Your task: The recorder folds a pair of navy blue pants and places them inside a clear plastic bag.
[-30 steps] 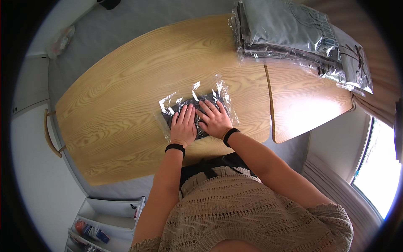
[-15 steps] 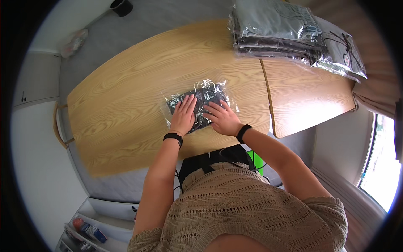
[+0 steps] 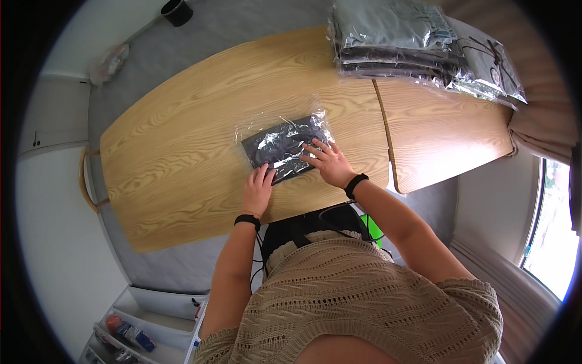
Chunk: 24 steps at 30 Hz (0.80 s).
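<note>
A folded dark garment in a clear plastic bag (image 3: 284, 141) lies flat on the wooden table (image 3: 182, 151), close to its near edge. The bag's loose, wrinkled film sticks out past the cloth on the far side. My left hand (image 3: 259, 189) rests at the near left corner of the bag, fingertips touching it and fingers stretched out. On the right part of the package my right hand (image 3: 330, 162) lies with its fingers spread over the film. Neither hand grips anything. Both wrists wear black bands.
Several bagged folded garments (image 3: 400, 36) are stacked at the far right, across a seam to a second table section (image 3: 448, 139). A chair (image 3: 85, 179) stands at the left. A black bin (image 3: 176, 12) is on the floor beyond, and an open drawer unit (image 3: 157, 312) lies lower left.
My left hand has slid back toward me, from the middle of the package to its near edge, uncovering more of it. My right hand has moved slightly toward the right.
</note>
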Each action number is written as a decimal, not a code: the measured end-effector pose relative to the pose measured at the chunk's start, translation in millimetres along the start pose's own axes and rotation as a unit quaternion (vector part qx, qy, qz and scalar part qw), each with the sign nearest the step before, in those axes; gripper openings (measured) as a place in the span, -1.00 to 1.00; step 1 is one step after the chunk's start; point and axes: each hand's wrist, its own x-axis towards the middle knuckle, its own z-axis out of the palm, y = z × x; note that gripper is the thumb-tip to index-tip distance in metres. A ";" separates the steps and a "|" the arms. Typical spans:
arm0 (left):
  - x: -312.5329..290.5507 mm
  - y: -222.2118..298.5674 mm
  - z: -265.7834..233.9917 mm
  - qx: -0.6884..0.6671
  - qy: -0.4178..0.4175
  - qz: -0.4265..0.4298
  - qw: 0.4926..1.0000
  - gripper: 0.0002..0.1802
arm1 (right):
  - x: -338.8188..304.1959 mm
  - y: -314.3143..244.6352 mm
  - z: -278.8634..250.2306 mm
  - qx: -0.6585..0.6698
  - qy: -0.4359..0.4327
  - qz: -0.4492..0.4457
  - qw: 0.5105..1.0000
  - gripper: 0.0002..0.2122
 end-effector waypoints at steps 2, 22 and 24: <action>5.1 -3.4 -1.7 -0.060 -0.021 0.012 0.998 -0.53 | -1.8 5.3 2.8 0.038 0.036 0.026 0.998 -0.45; 31.1 -77.2 -97.4 -0.515 -0.011 -0.258 0.817 -0.34 | 55.9 27.7 -46.1 0.396 0.172 0.099 0.897 -0.41; 16.5 -88.4 -87.6 -0.490 -0.042 -0.285 0.822 -0.29 | 55.7 31.6 -44.8 0.384 0.158 0.115 0.902 -0.47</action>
